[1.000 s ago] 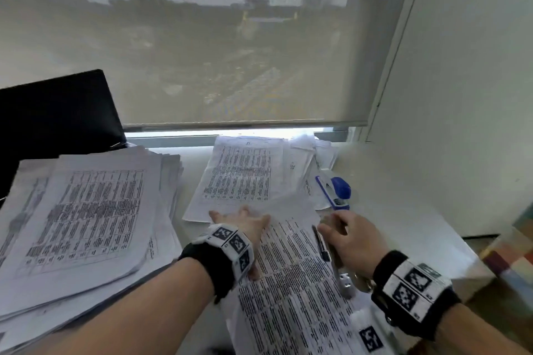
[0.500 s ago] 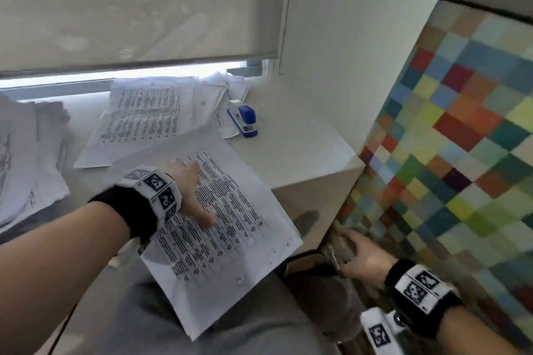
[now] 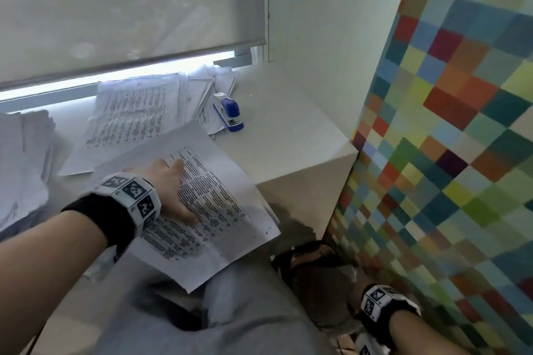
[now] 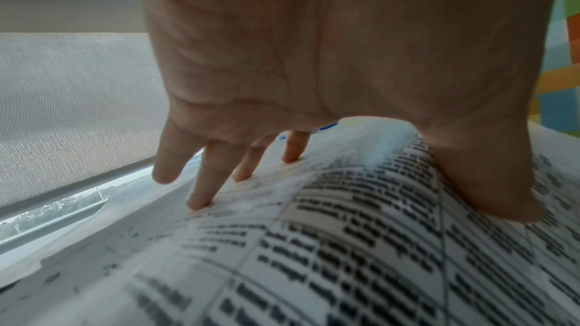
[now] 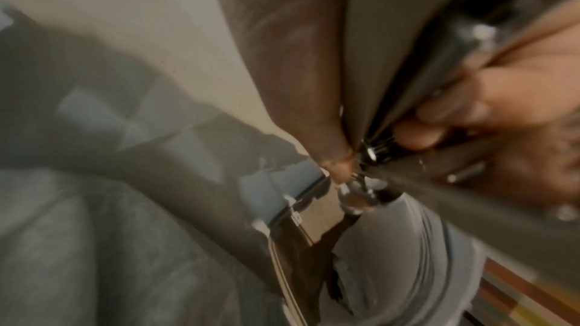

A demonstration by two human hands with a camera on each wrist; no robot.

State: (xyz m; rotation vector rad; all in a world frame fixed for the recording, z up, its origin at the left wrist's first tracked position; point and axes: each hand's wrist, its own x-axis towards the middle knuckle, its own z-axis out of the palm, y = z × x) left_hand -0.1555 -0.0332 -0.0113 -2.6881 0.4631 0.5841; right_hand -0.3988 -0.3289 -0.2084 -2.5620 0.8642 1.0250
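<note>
My left hand (image 3: 170, 187) lies flat with straight fingers on a printed sheet (image 3: 219, 202) that overhangs the desk's front edge above my lap. In the left wrist view the fingertips (image 4: 197, 203) and thumb press on that sheet (image 4: 345, 257). My right hand (image 5: 470, 108) is low beside the desk, at a dark bag (image 3: 311, 277); in the head view only its banded wrist (image 3: 377, 301) shows clearly. Its thumb and fingers pinch a dark object with chrome parts (image 5: 367, 155), too blurred to name.
A blue and white stapler (image 3: 229, 112) lies on the white desk (image 3: 288, 138) beside loose printed pages (image 3: 135, 115). Another paper stack (image 3: 23, 158) sits at far left. A multicoloured chequered panel (image 3: 447, 153) stands close on the right. A roller blind (image 3: 129, 8) covers the window.
My right hand left the desk and went down to the bag at the lower right. The head view swung right and down. The left hand stayed pressed on the sheet.
</note>
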